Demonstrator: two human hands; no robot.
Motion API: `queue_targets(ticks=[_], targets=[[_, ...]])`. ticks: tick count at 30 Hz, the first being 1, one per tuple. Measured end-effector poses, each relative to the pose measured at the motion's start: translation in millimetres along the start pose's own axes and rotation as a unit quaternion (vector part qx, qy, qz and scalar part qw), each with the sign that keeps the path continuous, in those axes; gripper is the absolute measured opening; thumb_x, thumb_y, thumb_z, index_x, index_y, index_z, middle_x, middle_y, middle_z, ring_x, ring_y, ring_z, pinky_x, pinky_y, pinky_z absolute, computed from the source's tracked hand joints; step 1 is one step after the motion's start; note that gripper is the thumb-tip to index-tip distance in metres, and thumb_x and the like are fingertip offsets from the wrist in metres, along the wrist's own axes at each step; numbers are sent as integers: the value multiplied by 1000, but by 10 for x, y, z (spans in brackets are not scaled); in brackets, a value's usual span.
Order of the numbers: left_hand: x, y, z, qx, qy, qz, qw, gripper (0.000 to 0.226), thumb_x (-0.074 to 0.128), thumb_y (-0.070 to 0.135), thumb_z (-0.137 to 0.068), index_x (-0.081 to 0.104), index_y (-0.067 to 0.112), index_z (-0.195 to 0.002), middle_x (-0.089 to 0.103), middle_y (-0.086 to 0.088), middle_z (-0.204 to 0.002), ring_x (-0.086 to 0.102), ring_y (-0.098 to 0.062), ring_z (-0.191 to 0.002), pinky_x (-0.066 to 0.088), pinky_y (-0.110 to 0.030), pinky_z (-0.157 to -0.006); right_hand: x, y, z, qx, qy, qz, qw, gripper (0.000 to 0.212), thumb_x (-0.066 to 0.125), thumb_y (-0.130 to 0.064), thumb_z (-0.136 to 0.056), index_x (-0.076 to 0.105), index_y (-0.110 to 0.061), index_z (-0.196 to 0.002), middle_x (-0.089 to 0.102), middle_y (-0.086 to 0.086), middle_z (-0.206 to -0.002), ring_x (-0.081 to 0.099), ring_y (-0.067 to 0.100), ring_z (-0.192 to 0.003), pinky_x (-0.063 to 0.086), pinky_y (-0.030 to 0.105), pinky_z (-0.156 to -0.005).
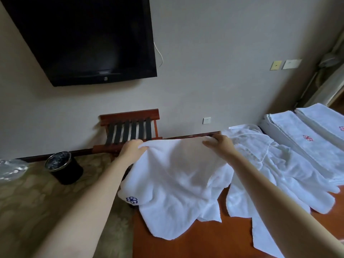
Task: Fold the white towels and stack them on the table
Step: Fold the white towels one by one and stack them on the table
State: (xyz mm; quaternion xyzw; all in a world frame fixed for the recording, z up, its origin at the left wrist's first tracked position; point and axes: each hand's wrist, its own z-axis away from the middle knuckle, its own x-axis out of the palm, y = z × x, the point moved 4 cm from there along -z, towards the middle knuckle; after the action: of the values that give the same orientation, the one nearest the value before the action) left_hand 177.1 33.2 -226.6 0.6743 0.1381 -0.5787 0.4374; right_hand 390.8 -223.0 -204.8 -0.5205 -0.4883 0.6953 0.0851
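Note:
I hold a white towel (176, 175) with a blue flower emblem up by its top edge, stretched between my hands. My left hand (131, 148) grips the left top corner and my right hand (219, 142) grips the right top corner. The towel's lower part hangs crumpled onto the brown wooden table (195, 244). To the right lies a heap of unfolded white towels (275, 175). Two stacks of folded white towels (309, 135) with red emblems sit at the table's far right.
A black wall TV (83, 38) hangs above a wooden luggage rack (130, 127). A black waste bin (63, 166) stands on the patterned carpet at left, near a clear plastic bag (11, 168).

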Motion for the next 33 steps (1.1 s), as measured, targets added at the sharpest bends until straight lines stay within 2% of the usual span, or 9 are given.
queue_targets(ticks=[3, 7, 9, 12, 18, 21, 24, 28, 33], targets=[[-163, 99, -266, 54, 15, -101, 993, 29, 43, 26, -89, 51, 19, -62, 52, 3, -70, 51, -18, -78, 37, -30, -66, 138, -161, 31, 5, -13, 33, 999, 27, 76, -34, -77, 54, -47, -73, 49, -27, -63, 46, -9, -63, 31, 7, -45], [-189, 103, -543, 68, -35, -195, 978, 25, 41, 16, -89, 66, 14, -88, 61, -3, -84, 62, -22, -84, 41, -28, -63, 109, -245, -4, 67, 48, 51, 995, 37, 62, -33, -85, 47, -24, -53, 45, -13, -49, 43, 6, -52, 29, 16, -45], [-215, 154, -729, 78, -68, -132, 986, 27, 39, 16, -93, 64, 5, -96, 65, -12, -91, 66, -25, -80, 40, -26, -58, -5, -323, -1, 76, 92, 65, 991, 38, 55, -30, -88, 42, -16, -56, 41, -5, -51, 40, 17, -55, 28, 26, -47], [-395, 445, -986, 105, -69, -41, 991, 25, 41, 17, -94, 60, 7, -82, 68, -11, -66, 67, -22, -57, 45, -23, -52, -297, -444, 39, 92, 161, 73, 980, 39, 53, -33, -92, 46, -10, -63, 44, 2, -60, 42, 22, -63, 29, 33, -54], [-1152, 1362, -1425, 175, 68, 152, 970, 28, 38, 7, -92, 65, 0, -86, 70, -12, -73, 66, -22, -65, 49, -28, -56, -1076, -1028, 35, 35, 297, 45, 953, 45, 57, -37, -93, 51, 4, -77, 47, 9, -68, 42, 20, -64, 31, 30, -53], [-1518, 1666, -1540, 231, 150, 181, 944, 19, 41, 5, -89, 57, -4, -85, 66, -20, -90, 61, -36, -84, 50, -38, -68, -1329, -1432, 20, -17, 314, 23, 949, 41, 60, -36, -92, 53, 0, -73, 47, 8, -67, 41, 17, -63, 32, 26, -51], [-1632, 1729, -1638, 243, 188, 198, 931, 15, 43, 2, -88, 56, -5, -91, 61, -27, -95, 58, -40, -89, 43, -37, -69, -1362, -1763, 52, -59, 306, 17, 950, 37, 65, -33, -90, 49, -16, -61, 44, -4, -60, 39, 11, -55, 29, 15, -43], [-1313, 1391, -1789, 212, 154, 154, 953, 18, 45, 4, -90, 54, -5, -101, 60, -28, -105, 58, -42, -96, 47, -40, -76, -1048, -1889, 57, -71, 240, 43, 967, 21, 72, -30, -84, 59, -19, -71, 49, -8, -62, 44, 6, -56, 36, 21, -52], [-431, 613, -1726, 124, -3, -49, 991, 34, 49, 11, -88, 47, 1, -121, 53, -21, -122, 57, -39, -106, 52, -43, -84, 13, -1545, 69, -30, 86, 106, 990, 17, 76, -23, -78, 66, -15, -90, 59, -5, -77, 53, 11, -71, 42, 22, -64]])
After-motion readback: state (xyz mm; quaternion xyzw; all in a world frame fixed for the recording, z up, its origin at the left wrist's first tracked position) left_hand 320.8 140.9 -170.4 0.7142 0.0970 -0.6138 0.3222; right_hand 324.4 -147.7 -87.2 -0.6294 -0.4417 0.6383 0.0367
